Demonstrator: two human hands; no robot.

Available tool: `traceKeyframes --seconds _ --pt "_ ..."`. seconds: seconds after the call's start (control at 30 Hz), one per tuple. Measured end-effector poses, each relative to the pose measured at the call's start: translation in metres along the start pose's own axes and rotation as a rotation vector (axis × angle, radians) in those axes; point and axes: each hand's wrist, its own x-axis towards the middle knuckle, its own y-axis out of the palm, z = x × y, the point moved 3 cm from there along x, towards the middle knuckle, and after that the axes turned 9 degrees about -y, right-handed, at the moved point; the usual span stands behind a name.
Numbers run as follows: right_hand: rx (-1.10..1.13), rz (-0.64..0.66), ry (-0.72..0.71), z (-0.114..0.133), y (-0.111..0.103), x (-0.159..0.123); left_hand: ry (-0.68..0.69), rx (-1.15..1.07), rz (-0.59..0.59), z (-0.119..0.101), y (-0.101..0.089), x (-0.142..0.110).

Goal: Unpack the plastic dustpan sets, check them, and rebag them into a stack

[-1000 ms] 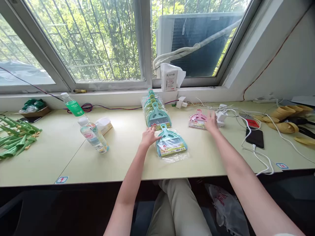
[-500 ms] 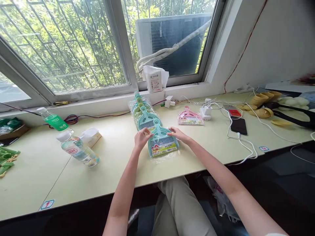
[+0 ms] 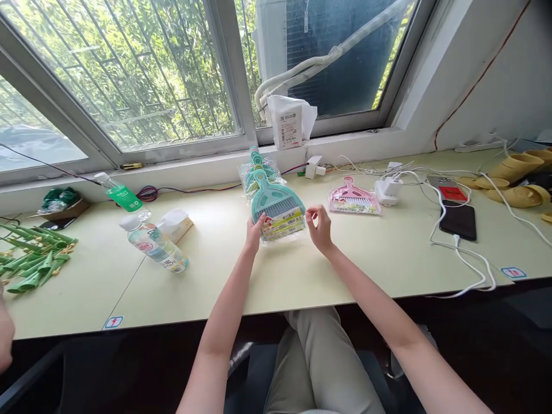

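A teal dustpan and brush set (image 3: pixel 276 200) in clear plastic, with a printed label, is tilted up in front of me. My left hand (image 3: pixel 254 233) grips its lower left edge, thumb on the front. Just beside its right edge is my right hand (image 3: pixel 319 227), fingers pinched together; whether they hold a bit of the clear wrap is too small to tell. Behind the set, a row of similar wrapped sets (image 3: pixel 255 161) runs back toward the window sill, partly hidden. A pink dustpan and brush set (image 3: pixel 354 198) lies flat to the right.
Left of me stand a clear labelled bottle (image 3: pixel 157 247), a green-liquid bottle (image 3: pixel 123 195) and a tissue pack (image 3: pixel 175 225). Green pieces (image 3: pixel 37 256) lie far left, near another person's hand (image 3: pixel 5 330). To the right are a phone (image 3: pixel 457 220), white cables and a charger (image 3: pixel 388 190).
The teal set has been raised and shifted back over the row. My right hand has left its upper right side and now pinches beside its right edge. The view has turned left.
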Motion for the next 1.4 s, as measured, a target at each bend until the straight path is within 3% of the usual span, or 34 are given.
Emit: traceKeyframes --seconds 0.07,0.17,0.23,0.33,0.47,0.63,0.7,0.9,1.0,1.07,1.13,1.2,1.27,1.33,1.4 --pt "0.098 0.189 0.02 0.008 0.006 -0.007 0.014 -0.088 -0.004 -0.004 0.0 -0.002" --pt "0.377 0.409 0.233 0.007 0.025 -0.018 -0.024 -0.164 0.014 -0.009 0.004 -0.008" --pt "0.504 0.381 0.418 0.0 0.035 -0.023 -0.045 -0.158 0.031 -0.009 0.007 -0.011" --pt "0.598 0.217 0.58 -0.013 0.039 -0.024 -0.078 -0.075 0.097 -0.005 0.01 -0.011" --pt "0.759 0.059 0.626 -0.021 0.031 -0.022 -0.124 0.038 0.27 0.001 0.01 -0.006" --pt "0.879 0.096 0.686 -0.02 0.025 -0.02 -0.166 0.124 0.343 0.003 0.005 -0.005" --pt "0.862 0.103 0.695 -0.019 0.022 -0.018 -0.201 0.132 0.317 0.005 0.006 -0.005" --pt "0.806 0.119 0.71 -0.019 0.016 -0.013 -0.142 -0.019 -0.078 0.001 -0.002 0.007" --pt "0.819 0.16 0.718 -0.021 0.012 -0.01 -0.069 -0.093 -0.412 -0.013 -0.038 0.014" --pt "0.827 0.136 0.724 -0.025 0.007 -0.008 -0.057 0.001 -0.795 -0.024 -0.074 0.012" --pt "0.839 0.096 0.723 -0.029 0.004 -0.007 -0.06 0.048 -0.936 -0.032 -0.101 0.009" --pt "0.853 0.073 0.719 -0.031 0.003 -0.007 -0.095 0.135 -1.034 -0.036 -0.117 0.002" --pt "0.862 0.066 0.713 -0.032 0.003 -0.007 -0.095 0.363 -1.154 -0.041 -0.117 -0.008" --pt "0.867 0.07 0.699 -0.031 0.005 -0.009 0.043 0.639 -1.216 -0.047 -0.099 -0.016" --pt "0.872 0.087 0.674 -0.029 0.007 -0.01 0.293 0.762 -1.088 -0.049 -0.07 -0.02"
